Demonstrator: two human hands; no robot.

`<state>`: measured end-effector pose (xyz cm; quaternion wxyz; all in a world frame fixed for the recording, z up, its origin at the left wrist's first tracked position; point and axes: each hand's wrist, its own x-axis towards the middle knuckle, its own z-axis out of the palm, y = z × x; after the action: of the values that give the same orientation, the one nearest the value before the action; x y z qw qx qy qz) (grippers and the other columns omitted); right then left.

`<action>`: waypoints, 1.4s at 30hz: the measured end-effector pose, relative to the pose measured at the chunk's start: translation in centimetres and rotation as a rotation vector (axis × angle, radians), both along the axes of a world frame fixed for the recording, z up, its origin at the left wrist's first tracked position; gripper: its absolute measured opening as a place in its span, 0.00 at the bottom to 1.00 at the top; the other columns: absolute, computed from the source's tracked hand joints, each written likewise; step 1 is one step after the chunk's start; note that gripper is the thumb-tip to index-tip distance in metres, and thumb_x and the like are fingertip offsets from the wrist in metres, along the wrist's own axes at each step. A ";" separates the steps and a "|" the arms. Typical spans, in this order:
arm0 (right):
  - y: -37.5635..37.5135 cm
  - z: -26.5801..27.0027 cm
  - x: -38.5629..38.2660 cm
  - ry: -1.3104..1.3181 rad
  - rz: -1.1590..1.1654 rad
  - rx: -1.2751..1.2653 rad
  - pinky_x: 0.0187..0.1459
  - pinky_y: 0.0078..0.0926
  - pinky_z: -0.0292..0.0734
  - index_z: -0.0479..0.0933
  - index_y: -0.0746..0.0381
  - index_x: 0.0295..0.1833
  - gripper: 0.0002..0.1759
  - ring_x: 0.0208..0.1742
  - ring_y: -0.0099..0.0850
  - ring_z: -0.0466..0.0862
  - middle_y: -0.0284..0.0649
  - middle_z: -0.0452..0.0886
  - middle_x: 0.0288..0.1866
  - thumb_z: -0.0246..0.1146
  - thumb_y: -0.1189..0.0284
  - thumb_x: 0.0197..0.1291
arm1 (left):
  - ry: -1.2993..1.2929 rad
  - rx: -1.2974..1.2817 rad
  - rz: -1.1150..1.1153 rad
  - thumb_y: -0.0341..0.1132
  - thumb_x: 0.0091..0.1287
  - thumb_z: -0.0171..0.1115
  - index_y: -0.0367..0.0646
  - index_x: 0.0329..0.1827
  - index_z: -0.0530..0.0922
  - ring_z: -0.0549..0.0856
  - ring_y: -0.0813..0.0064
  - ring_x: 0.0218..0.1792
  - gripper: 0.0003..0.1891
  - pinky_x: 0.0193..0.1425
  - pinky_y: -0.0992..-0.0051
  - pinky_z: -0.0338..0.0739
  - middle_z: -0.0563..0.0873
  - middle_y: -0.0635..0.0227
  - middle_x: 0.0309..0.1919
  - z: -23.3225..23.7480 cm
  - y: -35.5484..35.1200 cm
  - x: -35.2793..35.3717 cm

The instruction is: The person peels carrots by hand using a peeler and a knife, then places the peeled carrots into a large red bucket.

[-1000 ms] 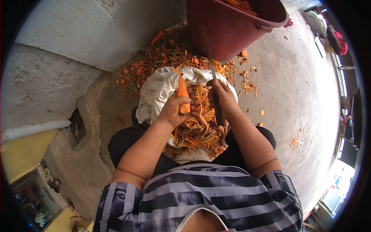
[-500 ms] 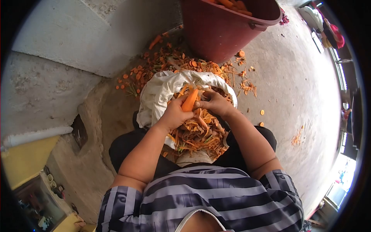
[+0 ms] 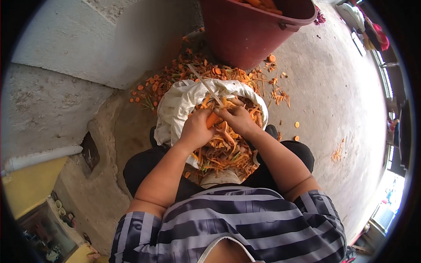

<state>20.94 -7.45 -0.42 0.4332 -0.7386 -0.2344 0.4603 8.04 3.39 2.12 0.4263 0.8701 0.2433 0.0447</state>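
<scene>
My left hand [image 3: 197,127] is closed around a peeled orange carrot [image 3: 212,120], much of it hidden by the fingers. My right hand [image 3: 239,119] grips a knife [image 3: 205,85] whose thin blade points up and to the left; its handle is covered by the hand. Both hands meet at the carrot's far end, over a white sack [image 3: 176,103] with its rim folded down. Carrot peelings [image 3: 228,151] fill the sack between my knees.
A dark red tub [image 3: 250,37] with carrots [image 3: 263,4] in it stands just beyond the sack. Cut carrot ends and peels [image 3: 175,72] litter the concrete floor [image 3: 315,96]. A concrete block wall [image 3: 52,101] rises at the left, with a white pipe [image 3: 44,158] below it.
My right hand has shifted left and up onto the carrot's end, and the knife blade now shows clearly above the sack's rim. Less of the carrot is visible, and its upper end has dipped.
</scene>
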 end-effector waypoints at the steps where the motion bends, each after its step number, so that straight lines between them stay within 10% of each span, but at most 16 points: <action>1: 0.2 1.6 0.0 0.005 0.026 -0.082 0.41 0.29 0.73 0.77 0.72 0.39 0.36 0.37 0.33 0.80 0.49 0.79 0.30 0.61 0.44 0.47 | -0.009 0.022 0.015 0.27 0.46 0.63 0.35 0.42 0.73 0.80 0.65 0.36 0.18 0.41 0.71 0.73 0.79 0.58 0.36 -0.6 -0.1 -0.1; 8: 0.1 2.5 0.1 0.029 0.030 0.143 0.38 0.24 0.73 0.68 0.71 0.52 0.32 0.35 0.28 0.78 0.42 0.78 0.35 0.66 0.60 0.48 | -0.243 -1.468 0.545 0.25 0.53 0.57 0.39 0.43 0.70 0.77 0.72 0.38 0.13 0.42 0.70 0.74 0.75 0.66 0.36 -0.3 1.3 0.1; 15: 0.5 3.9 -0.6 0.346 -0.073 0.327 0.32 0.16 0.71 0.67 0.63 0.38 0.19 0.30 0.18 0.74 0.34 0.75 0.30 0.69 0.77 0.41 | -0.526 -1.488 0.382 0.24 0.46 0.59 0.44 0.42 0.69 0.75 0.74 0.40 0.18 0.47 0.72 0.73 0.72 0.67 0.37 -0.4 0.9 0.1; 27: 0.3 2.3 -1.1 0.501 -0.204 0.316 0.23 0.15 0.67 0.67 0.63 0.39 0.20 0.24 0.19 0.73 0.34 0.74 0.27 0.70 0.77 0.40 | -0.489 -1.199 0.311 0.22 0.44 0.58 0.44 0.40 0.68 0.72 0.76 0.40 0.18 0.48 0.75 0.70 0.70 0.68 0.38 -0.1 0.3 0.5; 42: 0.3 3.9 -0.9 0.395 -0.143 0.384 0.34 0.17 0.73 0.66 0.63 0.38 0.20 0.32 0.20 0.76 0.35 0.75 0.31 0.69 0.81 0.40 | -0.585 -1.460 0.291 0.24 0.43 0.59 0.44 0.39 0.69 0.70 0.76 0.37 0.17 0.44 0.76 0.71 0.69 0.67 0.36 0.4 0.7 0.5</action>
<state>20.02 -7.14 3.50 0.6338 -0.5535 -0.1757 0.5109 8.59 4.09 2.53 0.9246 0.2839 0.2005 0.1556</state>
